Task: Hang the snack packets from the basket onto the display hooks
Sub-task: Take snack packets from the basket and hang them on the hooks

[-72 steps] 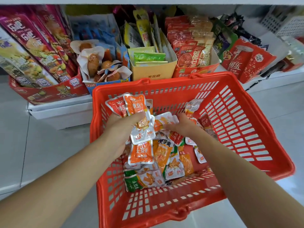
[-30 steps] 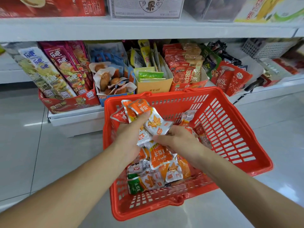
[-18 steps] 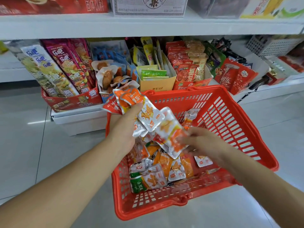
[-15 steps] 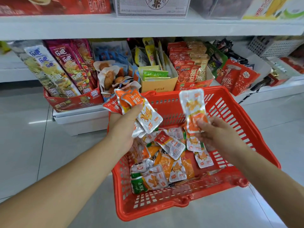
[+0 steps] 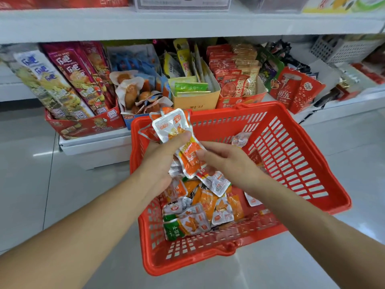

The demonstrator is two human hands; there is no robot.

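- Head view: a red plastic basket [image 5: 312,163] with slotted walls stands on the pale tiled floor [image 5: 31,184], just in front of the lowest shelf of a shop display.
- Left hand [image 5: 160,161]: raised over the basket's left side. Its grip is closed on a bundle of packets [image 5: 168,127], thumb across the front and fingers behind. The packets fan upward above the basket rim.
- Bundle appearance: small flat sachets with sealed edges, silvery-white film printed in orange and red. The front one shows its pale side with a small red label.
- Right hand [image 5: 227,161]: close beside the left, over the basket's middle. Its grip is curled, thumb and fingertips pinching an orange packet [image 5: 190,161] at its right edge. This packet hangs tilted, its upper end tucked under the left thumb against the bundle.
- Loose packets [image 5: 208,207]: a heap on the basket floor, towards the near-left corner, overlapping at all angles. Most are orange and white, and some lie silver side up.
- Green packet [image 5: 174,229]: at the near edge of the heap, with a green band and white lettering.
- Single sachet [image 5: 241,138]: leaning against the basket's far wall, apart from the heap.
- Lowest shelf: a red carton [image 5: 83,124] of long snack bags at left and a yellow carton [image 5: 195,99] of green and yellow packs at centre. Red pouches stand to the right.
- Display hooks: cannot be told from this view.
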